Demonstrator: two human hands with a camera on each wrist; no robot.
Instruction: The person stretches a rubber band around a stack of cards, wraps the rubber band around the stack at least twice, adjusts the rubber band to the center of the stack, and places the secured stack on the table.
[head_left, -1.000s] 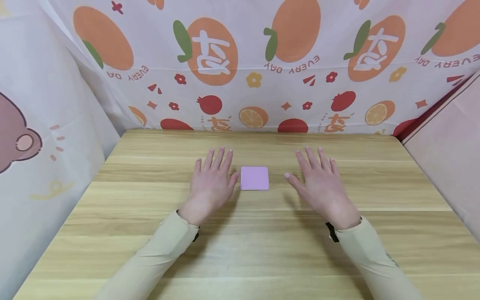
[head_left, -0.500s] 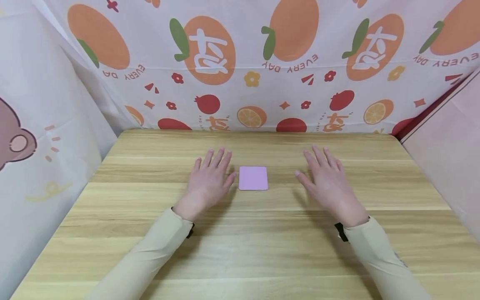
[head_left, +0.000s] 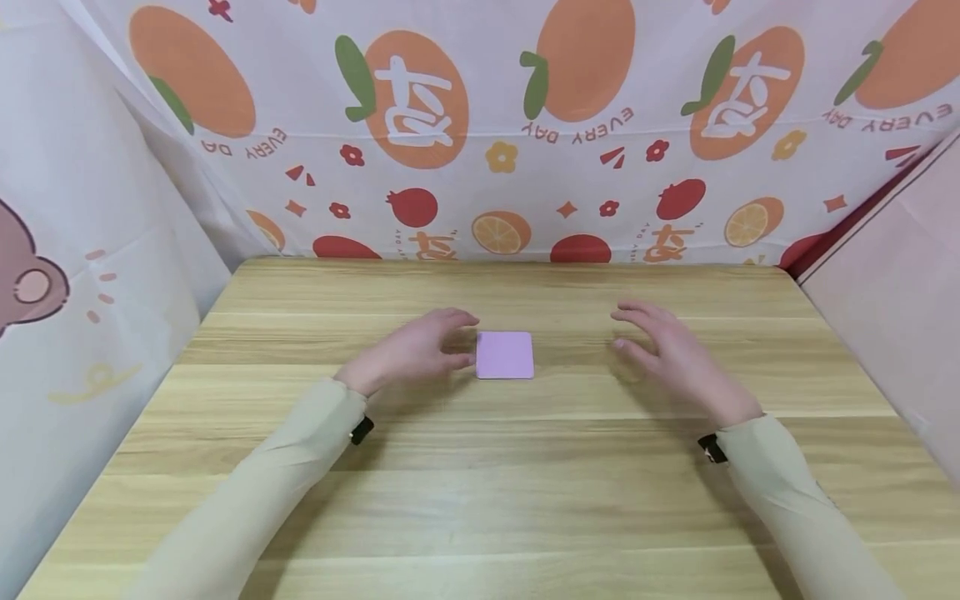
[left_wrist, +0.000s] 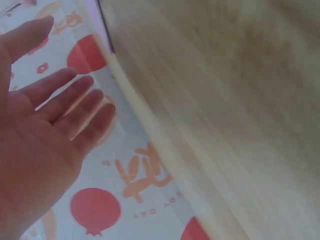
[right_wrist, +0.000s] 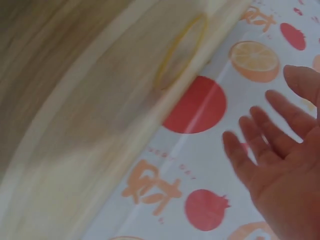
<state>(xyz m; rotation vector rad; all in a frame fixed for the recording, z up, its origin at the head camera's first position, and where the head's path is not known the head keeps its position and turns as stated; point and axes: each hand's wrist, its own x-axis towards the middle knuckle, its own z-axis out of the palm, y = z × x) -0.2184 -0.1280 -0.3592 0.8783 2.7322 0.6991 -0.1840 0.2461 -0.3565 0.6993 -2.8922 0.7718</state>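
Observation:
A flat purple square with rounded corners lies on the wooden table. My left hand is at its left side, thumb and fingers spread apart, tips right at the edge. In the left wrist view, the left palm faces the camera with nothing in it, and a sliver of the purple square shows at the top. My right hand hovers farther right, turned on its side, fingers loosely bent and thumb apart. A thin yellow ring, like a rubber band, lies on the table near it; the right hand holds nothing.
The wooden table ends at a white cloth printed with fruit behind. Another white cloth hangs on the left, and a pale pink panel stands on the right.
Both hands have turned from palms down onto their sides, thumbs below the fingers. The right hand has moved to the right, away from the purple square, which stays in place.

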